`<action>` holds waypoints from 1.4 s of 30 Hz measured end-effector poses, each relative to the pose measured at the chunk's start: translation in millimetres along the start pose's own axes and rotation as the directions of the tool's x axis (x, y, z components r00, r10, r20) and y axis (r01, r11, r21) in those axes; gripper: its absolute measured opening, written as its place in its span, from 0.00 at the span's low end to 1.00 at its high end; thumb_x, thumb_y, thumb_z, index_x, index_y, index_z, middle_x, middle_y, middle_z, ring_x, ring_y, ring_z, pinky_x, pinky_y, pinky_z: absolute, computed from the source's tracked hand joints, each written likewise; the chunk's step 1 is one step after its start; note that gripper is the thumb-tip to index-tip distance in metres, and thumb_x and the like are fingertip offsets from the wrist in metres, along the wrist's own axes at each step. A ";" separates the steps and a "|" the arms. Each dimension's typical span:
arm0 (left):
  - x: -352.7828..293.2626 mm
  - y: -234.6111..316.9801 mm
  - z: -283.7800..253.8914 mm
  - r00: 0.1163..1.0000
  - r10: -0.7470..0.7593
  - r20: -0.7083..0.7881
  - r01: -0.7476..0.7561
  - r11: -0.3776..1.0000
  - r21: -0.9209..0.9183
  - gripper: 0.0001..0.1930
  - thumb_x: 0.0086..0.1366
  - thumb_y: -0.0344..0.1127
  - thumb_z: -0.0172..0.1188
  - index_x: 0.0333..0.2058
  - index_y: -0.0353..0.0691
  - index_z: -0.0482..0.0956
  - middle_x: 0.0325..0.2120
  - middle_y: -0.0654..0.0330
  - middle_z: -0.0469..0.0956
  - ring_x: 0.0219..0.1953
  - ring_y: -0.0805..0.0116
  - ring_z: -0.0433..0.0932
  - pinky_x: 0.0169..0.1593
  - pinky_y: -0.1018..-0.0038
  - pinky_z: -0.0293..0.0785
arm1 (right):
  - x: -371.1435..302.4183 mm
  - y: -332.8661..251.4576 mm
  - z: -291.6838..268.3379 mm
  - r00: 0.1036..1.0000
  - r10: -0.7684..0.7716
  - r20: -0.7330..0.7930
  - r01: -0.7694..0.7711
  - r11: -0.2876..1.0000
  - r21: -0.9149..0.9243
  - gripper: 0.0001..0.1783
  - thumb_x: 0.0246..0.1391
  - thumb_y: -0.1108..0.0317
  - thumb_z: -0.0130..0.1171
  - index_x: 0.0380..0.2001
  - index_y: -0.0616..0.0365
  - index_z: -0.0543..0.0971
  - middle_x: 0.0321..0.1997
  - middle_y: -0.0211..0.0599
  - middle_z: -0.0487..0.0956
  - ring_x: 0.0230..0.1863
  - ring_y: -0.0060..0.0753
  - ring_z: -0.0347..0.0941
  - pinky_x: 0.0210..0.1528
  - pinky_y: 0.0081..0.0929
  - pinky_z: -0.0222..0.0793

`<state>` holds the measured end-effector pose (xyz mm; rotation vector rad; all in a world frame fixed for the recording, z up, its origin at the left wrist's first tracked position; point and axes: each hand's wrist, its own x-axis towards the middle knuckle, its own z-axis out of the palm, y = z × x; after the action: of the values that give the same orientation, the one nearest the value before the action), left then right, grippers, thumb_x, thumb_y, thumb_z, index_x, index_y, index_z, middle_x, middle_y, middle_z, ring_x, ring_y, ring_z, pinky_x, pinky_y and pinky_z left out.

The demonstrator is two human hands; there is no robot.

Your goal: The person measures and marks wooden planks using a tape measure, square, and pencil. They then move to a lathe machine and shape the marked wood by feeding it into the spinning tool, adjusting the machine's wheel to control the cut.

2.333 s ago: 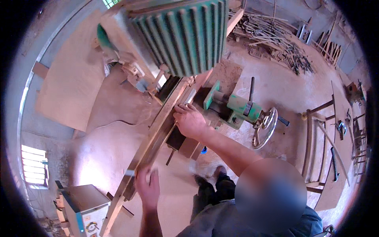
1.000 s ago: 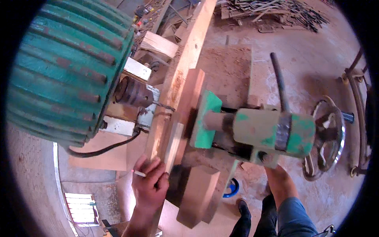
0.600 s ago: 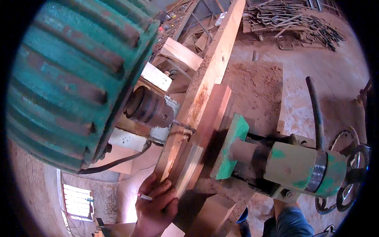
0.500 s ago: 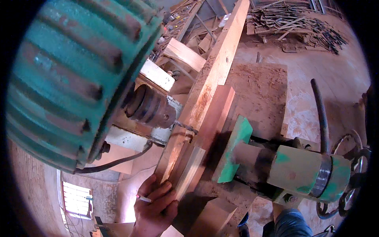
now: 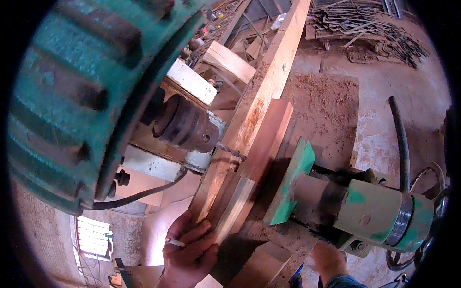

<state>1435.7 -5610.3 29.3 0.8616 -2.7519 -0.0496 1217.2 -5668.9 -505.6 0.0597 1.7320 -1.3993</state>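
My left hand is closed on the near end of a reddish-brown wooden piece with a short pale strip along it. A thin white stick with a red end sits between its fingers. The wood lies against a long pale beam. A twist drill bit in a dark chuck reaches over the beam, its tip at the reddish-brown wood. My right hand is low beside the bench, below the green clamp; its fingers are hidden.
A large green ribbed motor housing fills the left. The clamp's green plate faces the wood across a dusty bench. A dark lever rises at the right. A wood block lies near me; metal pieces are piled far right.
My right hand has come further into view, lower and to the left below the clamp. The left hand keeps its grip on the wood. The whole view has shifted slightly.
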 end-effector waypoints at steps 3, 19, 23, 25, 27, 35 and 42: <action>-2.4 -0.8 0.1 1.000 -0.012 0.017 0.011 0.998 0.056 0.13 0.43 0.25 0.67 0.32 0.36 0.83 0.42 0.52 0.81 0.57 0.45 0.71 0.61 0.53 0.68 | -7.3 11.8 -1.5 1.000 0.006 0.016 -0.006 1.000 0.006 0.14 0.63 0.60 0.53 0.41 0.61 0.76 0.33 0.35 0.79 0.30 0.30 0.75 0.33 0.28 0.72; -2.4 -2.5 1.1 0.997 -0.070 0.009 0.070 0.997 -0.011 0.12 0.43 0.27 0.68 0.31 0.37 0.84 0.42 0.53 0.81 0.57 0.42 0.72 0.62 0.52 0.67 | -3.9 12.9 -11.8 1.000 0.024 0.019 -0.025 0.998 0.057 0.12 0.63 0.62 0.52 0.37 0.61 0.76 0.29 0.35 0.78 0.28 0.30 0.74 0.31 0.28 0.71; -4.5 -6.5 1.1 1.000 0.004 0.029 -0.007 0.996 0.091 0.13 0.43 0.28 0.68 0.32 0.36 0.84 0.43 0.52 0.81 0.57 0.40 0.72 0.62 0.50 0.67 | -9.0 15.7 -16.9 0.999 0.031 0.018 -0.033 0.997 0.070 0.12 0.63 0.62 0.51 0.36 0.61 0.76 0.28 0.35 0.77 0.28 0.30 0.74 0.31 0.28 0.71; -4.8 -7.8 2.7 0.999 0.028 0.020 -0.030 0.991 0.128 0.14 0.43 0.28 0.68 0.33 0.36 0.84 0.43 0.51 0.81 0.58 0.39 0.71 0.62 0.50 0.67 | -9.7 17.7 -19.7 1.000 0.026 0.009 -0.027 0.997 0.075 0.12 0.63 0.62 0.51 0.36 0.61 0.76 0.28 0.35 0.77 0.28 0.30 0.74 0.31 0.28 0.71; -5.4 -8.7 2.5 1.000 0.008 0.029 -0.012 0.993 0.120 0.14 0.43 0.29 0.68 0.33 0.36 0.85 0.43 0.51 0.81 0.58 0.39 0.71 0.62 0.50 0.68 | -8.3 19.0 -17.1 1.000 0.026 0.009 -0.026 0.996 0.085 0.12 0.63 0.62 0.51 0.36 0.61 0.76 0.28 0.35 0.77 0.27 0.30 0.74 0.31 0.28 0.71; -7.2 -4.6 1.0 0.999 -0.026 0.034 0.022 0.992 0.123 0.13 0.44 0.28 0.68 0.32 0.36 0.84 0.44 0.51 0.81 0.59 0.39 0.71 0.63 0.51 0.67 | -3.6 27.8 -18.2 1.000 0.030 -0.002 -0.029 0.988 0.155 0.12 0.64 0.63 0.50 0.34 0.61 0.76 0.26 0.35 0.76 0.27 0.30 0.74 0.30 0.28 0.70; -12.2 -19.6 4.7 0.996 0.082 -0.037 -0.078 0.993 0.086 0.13 0.44 0.28 0.69 0.33 0.43 0.86 0.43 0.57 0.82 0.54 0.45 0.74 0.56 0.56 0.74 | -102.8 72.0 -81.8 0.994 0.093 0.058 -0.107 0.925 0.364 0.12 0.64 0.64 0.50 0.32 0.61 0.76 0.24 0.35 0.76 0.26 0.30 0.73 0.30 0.27 0.70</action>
<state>1455.1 -5619.8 19.7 0.7636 -2.7650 0.0991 1270.0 -5529.0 -496.7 0.3192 1.3948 -1.6192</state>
